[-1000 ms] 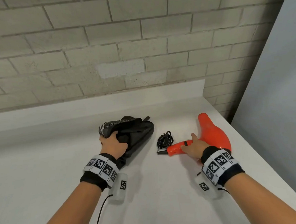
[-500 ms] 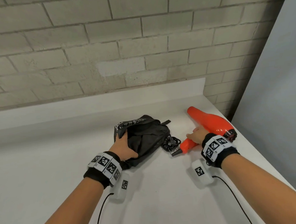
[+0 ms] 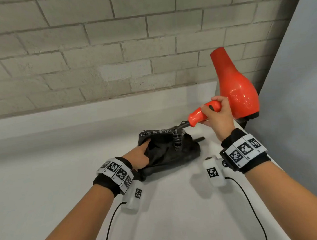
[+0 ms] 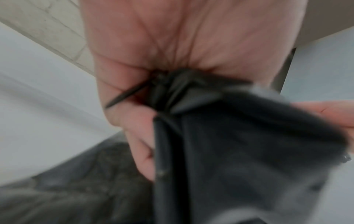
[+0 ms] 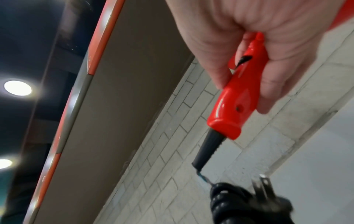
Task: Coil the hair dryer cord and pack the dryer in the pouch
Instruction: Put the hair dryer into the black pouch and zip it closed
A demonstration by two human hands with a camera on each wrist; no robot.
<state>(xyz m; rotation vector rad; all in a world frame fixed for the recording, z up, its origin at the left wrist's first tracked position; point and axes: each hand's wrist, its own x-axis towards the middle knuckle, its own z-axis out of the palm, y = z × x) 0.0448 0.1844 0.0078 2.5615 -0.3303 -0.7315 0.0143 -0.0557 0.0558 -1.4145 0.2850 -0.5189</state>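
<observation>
My right hand (image 3: 216, 114) grips the handle of the red hair dryer (image 3: 234, 88) and holds it in the air, nozzle up, above the counter's right end. The handle (image 5: 237, 97) points down-left at the black pouch (image 3: 171, 152). The coiled black cord (image 3: 177, 140) hangs from the handle's end over the pouch mouth; its plug (image 5: 266, 189) shows in the right wrist view. My left hand (image 3: 139, 155) grips the pouch's near-left edge, with bunched black fabric (image 4: 210, 121) in its curled fingers.
The white counter (image 3: 64, 173) ends at a raised back ledge under a grey brick wall (image 3: 92, 49). A grey panel (image 3: 302, 91) stands close on the right, beside the dryer. Wrist-camera cables (image 3: 112, 222) trail over the counter near me.
My right hand has lifted the dryer off the counter and swung it upright, carrying the dangling cord over the pouch mouth. The left hand has kept its hold on the pouch.
</observation>
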